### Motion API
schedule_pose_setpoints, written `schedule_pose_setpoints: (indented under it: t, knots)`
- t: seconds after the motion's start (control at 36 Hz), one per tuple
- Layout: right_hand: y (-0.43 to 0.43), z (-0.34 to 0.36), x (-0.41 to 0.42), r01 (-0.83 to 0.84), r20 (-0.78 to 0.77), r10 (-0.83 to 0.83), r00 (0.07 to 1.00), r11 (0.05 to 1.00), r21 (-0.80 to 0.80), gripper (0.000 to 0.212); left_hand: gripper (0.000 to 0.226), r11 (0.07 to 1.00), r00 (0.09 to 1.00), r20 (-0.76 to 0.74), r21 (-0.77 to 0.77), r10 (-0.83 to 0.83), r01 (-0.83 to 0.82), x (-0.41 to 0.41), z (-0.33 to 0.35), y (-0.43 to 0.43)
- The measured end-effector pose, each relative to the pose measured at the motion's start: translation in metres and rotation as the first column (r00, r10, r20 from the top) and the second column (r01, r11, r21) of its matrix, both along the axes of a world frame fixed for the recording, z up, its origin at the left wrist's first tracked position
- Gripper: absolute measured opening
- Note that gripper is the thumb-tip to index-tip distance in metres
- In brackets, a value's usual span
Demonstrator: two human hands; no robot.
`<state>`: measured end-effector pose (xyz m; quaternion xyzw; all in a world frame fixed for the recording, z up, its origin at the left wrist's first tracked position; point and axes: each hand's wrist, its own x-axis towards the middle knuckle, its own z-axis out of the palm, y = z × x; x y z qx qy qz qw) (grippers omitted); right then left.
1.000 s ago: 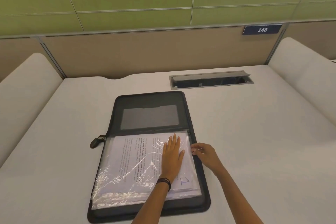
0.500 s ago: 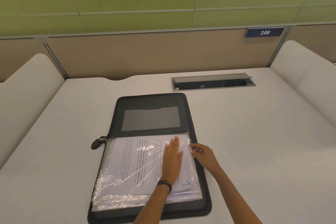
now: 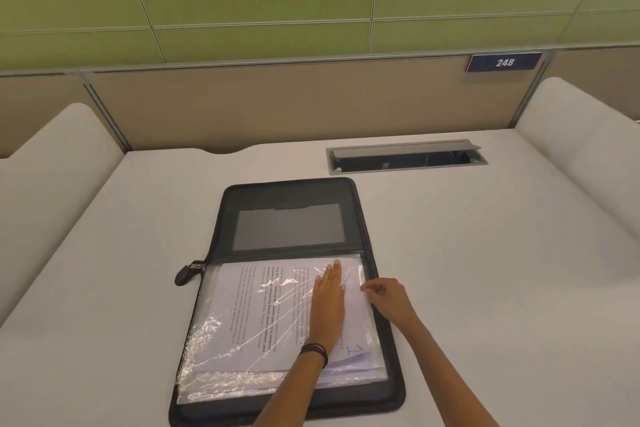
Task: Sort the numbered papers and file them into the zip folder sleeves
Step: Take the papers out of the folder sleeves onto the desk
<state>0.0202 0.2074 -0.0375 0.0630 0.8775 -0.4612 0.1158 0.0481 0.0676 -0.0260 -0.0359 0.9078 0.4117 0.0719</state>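
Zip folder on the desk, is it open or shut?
Open: the zip folder lies unfolded flat, inner pocket and plastic sleeves showing.

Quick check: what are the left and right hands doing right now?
Left hand: open, fingers flat over the numbered paper.
Right hand: fingers pinching the right edge of the clear sleeve.

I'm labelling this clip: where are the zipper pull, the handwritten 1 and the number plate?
zipper pull (image 3: 183, 277), head view, its dark tab.
handwritten 1 (image 3: 355, 351), head view, middle of its stroke.
number plate (image 3: 504, 62), head view, on the digits.
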Motion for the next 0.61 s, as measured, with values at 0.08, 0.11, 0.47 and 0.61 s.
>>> schedule_pose_setpoints:
  t: [0.08, 0.11, 0.47, 0.61]
  knots:
    - [-0.002, 0.002, 0.000, -0.013, 0.034, 0.012, 0.999, 1.000, 0.025, 0.018, 0.129, 1.000, 1.000, -0.003, -0.003, -0.006, 0.006, 0.000, 0.000, -0.001]
    - [-0.002, 0.002, 0.000, -0.018, 0.046, 0.016, 0.999, 0.999, 0.036, 0.019, 0.129, 1.000, 1.000, -0.003, -0.008, -0.006, 0.006, 0.000, -0.001, -0.001]
    - [-0.009, 0.001, 0.008, 0.005, 0.039, -0.011, 0.999, 0.991, 0.134, 0.021, 0.080, 0.987, 0.981, -0.152, -0.120, -0.121, 0.104, -0.008, -0.025, -0.005]
    - [-0.012, 0.004, 0.010, 0.023, 0.044, -0.031, 0.999, 0.986, 0.166, 0.023, 0.058, 0.982, 0.966, -0.224, -0.165, -0.130, 0.093, -0.008, -0.034, -0.002]
